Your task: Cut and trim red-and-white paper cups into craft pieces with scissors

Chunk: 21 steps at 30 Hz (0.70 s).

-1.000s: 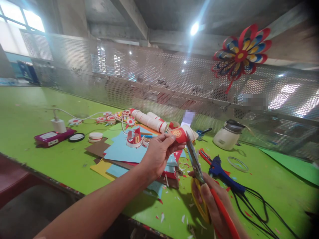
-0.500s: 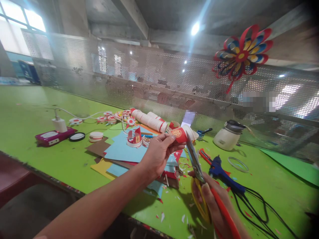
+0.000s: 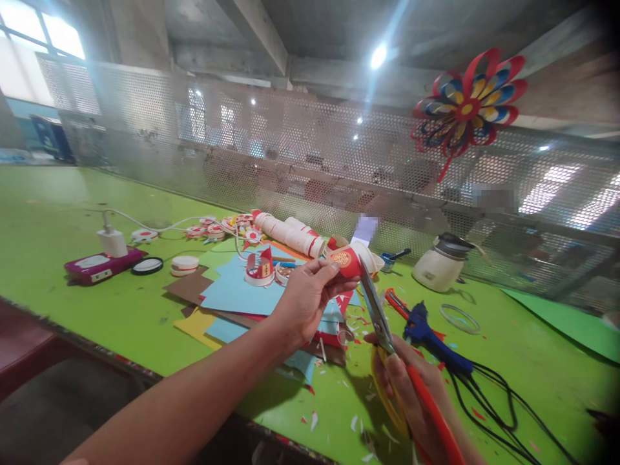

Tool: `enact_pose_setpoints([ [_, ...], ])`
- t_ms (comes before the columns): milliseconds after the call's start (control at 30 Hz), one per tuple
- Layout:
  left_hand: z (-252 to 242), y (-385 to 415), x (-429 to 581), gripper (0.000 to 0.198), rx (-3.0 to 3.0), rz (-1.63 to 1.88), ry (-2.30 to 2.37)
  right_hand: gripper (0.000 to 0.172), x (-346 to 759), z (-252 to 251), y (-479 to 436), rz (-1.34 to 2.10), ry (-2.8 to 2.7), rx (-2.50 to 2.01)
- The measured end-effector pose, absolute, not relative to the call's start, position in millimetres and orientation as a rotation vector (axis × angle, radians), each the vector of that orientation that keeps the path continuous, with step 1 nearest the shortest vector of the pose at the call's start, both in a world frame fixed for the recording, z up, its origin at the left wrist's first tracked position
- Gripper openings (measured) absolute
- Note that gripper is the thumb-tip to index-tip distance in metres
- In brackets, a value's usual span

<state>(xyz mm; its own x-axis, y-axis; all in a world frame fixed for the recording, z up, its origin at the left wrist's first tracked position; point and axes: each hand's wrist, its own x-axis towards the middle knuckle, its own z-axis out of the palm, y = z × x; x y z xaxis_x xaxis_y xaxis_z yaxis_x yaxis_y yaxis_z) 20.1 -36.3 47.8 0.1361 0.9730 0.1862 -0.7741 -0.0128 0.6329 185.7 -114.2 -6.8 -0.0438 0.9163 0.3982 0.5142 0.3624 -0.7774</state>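
My left hand (image 3: 310,290) is closed around a red and white paper cup (image 3: 345,260) with a gold emblem, its white end pointing right. In my right hand (image 3: 416,381) are scissors (image 3: 375,309) with one yellow and one red-orange handle; their blade tips meet the cup's edge. Whether the blades are cutting through the paper I cannot tell. Under my left hand lies a stack of coloured paper (image 3: 242,290), light blue on top. A cut cup base (image 3: 260,270) with a red wall piece stands on that stack.
Stacked paper cups (image 3: 290,234) lie behind. To the right are a blue glue gun (image 3: 436,342) with black cable, a box cutter (image 3: 397,302), a tape ring (image 3: 459,318) and a white kettle (image 3: 440,263). A purple power strip (image 3: 104,263) sits left. Paper scraps litter the green table (image 3: 194,349).
The view has shifted slightly. Both hands keep nearly the same pose, with the scissors still at the cup's edge; the blades look a little closer together.
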Motion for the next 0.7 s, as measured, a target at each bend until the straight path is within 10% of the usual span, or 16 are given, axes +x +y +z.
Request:
enact_pose_setpoints([
  [700,47.6,-35.2,20.3,0.007,0.740,1.441,0.360,0.035,182.5,-8.2,-114.5,0.592,-1.641,-1.282],
])
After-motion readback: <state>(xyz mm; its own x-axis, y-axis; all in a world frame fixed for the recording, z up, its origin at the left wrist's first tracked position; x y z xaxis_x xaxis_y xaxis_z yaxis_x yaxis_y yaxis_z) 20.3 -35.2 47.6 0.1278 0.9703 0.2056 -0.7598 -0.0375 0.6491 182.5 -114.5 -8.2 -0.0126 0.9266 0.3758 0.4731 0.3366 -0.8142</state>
